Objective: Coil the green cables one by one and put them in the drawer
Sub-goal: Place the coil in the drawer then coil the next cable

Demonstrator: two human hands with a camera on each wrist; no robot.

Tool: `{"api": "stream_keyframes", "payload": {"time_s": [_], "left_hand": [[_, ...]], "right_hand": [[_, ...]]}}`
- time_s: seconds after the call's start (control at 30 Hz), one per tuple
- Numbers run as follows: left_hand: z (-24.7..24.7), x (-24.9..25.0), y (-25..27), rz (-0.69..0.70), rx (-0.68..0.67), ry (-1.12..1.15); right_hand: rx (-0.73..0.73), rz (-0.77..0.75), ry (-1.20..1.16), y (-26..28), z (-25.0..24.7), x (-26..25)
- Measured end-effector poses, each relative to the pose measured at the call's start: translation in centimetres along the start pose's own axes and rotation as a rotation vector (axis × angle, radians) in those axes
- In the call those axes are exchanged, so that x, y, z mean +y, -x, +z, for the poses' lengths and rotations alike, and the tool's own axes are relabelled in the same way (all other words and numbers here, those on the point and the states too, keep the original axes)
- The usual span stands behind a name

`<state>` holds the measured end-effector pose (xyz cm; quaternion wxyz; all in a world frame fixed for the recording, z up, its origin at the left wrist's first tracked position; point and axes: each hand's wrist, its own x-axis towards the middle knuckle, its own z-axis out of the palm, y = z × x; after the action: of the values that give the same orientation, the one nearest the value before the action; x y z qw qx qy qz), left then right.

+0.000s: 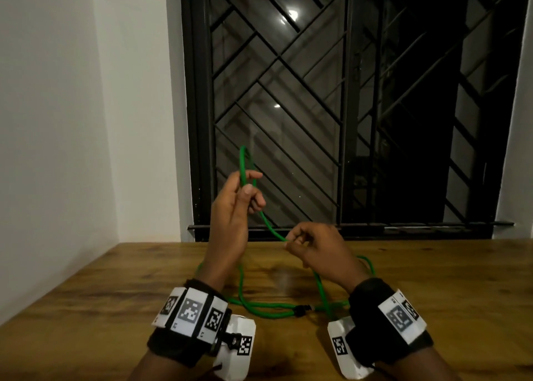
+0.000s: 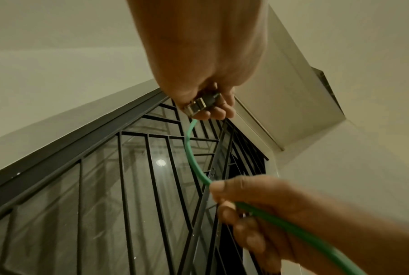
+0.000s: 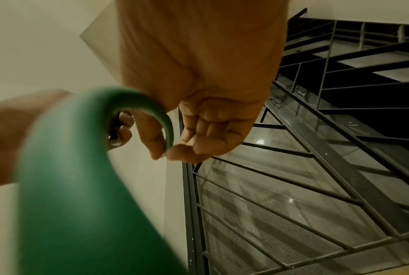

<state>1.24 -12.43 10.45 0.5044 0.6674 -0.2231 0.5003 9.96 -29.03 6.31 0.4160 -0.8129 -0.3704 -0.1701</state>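
- Cable first: the green cable (image 1: 266, 225) runs in a slanted line from the left hand (image 1: 230, 207) down to the right hand (image 1: 314, 250), and this short free span between the two hands is what the next wrap turns on.
- The left hand is raised above the tabletop (image 1: 115, 279), fingers curled around the cable. A narrow loop (image 1: 245, 161) stands up above its fingers, and in the left wrist view the plug (image 2: 199, 104) at the cable's end sits inside the same grip.
- The right hand is lower and to the right of the left one, just above the tabletop. Its thumb and forefinger pinch the cable; the other fingers are curled in.
- Behind the right hand the cable falls to the tabletop and lies there in loose curves toward the person's wrists. A dark connector (image 1: 300, 311) lies among these curves; whether it belongs to this cable or to a second one I cannot tell.
- My judgement: coiling has only begun. The right hand is nearer to the slack, so it should carry the next length up to the left hand, which keeps the loops.
- No drawer is visible in any view.
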Motion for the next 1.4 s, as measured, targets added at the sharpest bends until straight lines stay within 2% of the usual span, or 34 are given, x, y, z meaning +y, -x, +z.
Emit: {"api": "stream_keyframes", "payload": {"time_s": [0.17, 0.3, 0.43, 0.53, 0.63, 0.7, 0.8, 0.9, 0.97, 1.07, 1.17, 1.23, 1.3, 1.4], "left_hand": [[1.3, 0.6, 0.9, 0.13, -0.107, -0.2], [1.4, 1.8, -0.3, 0.177, -0.135, -0.201], [0.1, 3.7, -4.3, 0.199, -0.188, -0.16], [-1.0, 4.3, -7.0, 0.187, -0.201, -0.109], [-2.1, 3.9, -7.4, 0.121, -0.225, -0.094], [-2.7, 3.6, -7.5, 0.078, -0.286, -0.09], [-3.2, 3.8, -8.2, 0.03, -0.364, -0.061], [-3.8, 4.8, -8.7, -0.011, -0.329, 0.01], [-4.1, 5.3, -8.8, -0.028, -0.319, 0.019], [-4.5, 5.8, -8.9, -0.019, -0.324, 0.011], [-4.7, 6.1, -8.8, -0.009, -0.305, 0.01], [-4.7, 6.2, -8.7, 0.0, -0.275, 0.007], [-4.8, 6.2, -8.7, -0.011, -0.257, 0.015], [-4.8, 6.1, -8.6, -0.026, -0.251, 0.034]], "right_hand": [[-0.042, 0.009, -0.027, 0.1, -0.1, -1.3], [-0.008, -0.033, -0.053, -0.3, -1.7, -3.5], [-0.022, -0.076, -0.017, -2.6, -4.7, -6.9], [-0.103, -0.077, 0.029, -4.2, -6.0, -9.2], [-0.267, 0.007, 0.079, -4.7, -6.1, -10.4], [-0.367, 0.047, 0.12, -4.7, -6.0, -11.2], [-0.401, 0.082, 0.182, -4.2, -6.2, -12.3], [-0.374, 0.085, 0.128, -4.4, -6.7, -13.3], [-0.296, 0.079, 0.048, -5.0, -7.0, -13.3], [-0.157, 0.047, 0.149, -5.9, -7.1, -13.1], [-0.08, -0.003, 0.135, -6.0, -6.5, -13.3], [-0.012, -0.071, 0.124, -5.9, -6.0, -13.4], [0.069, -0.148, 0.212, -6.1, -5.9, -13.4], [0.013, -0.123, 0.351, -6.6, -6.1, -13.0]]}}
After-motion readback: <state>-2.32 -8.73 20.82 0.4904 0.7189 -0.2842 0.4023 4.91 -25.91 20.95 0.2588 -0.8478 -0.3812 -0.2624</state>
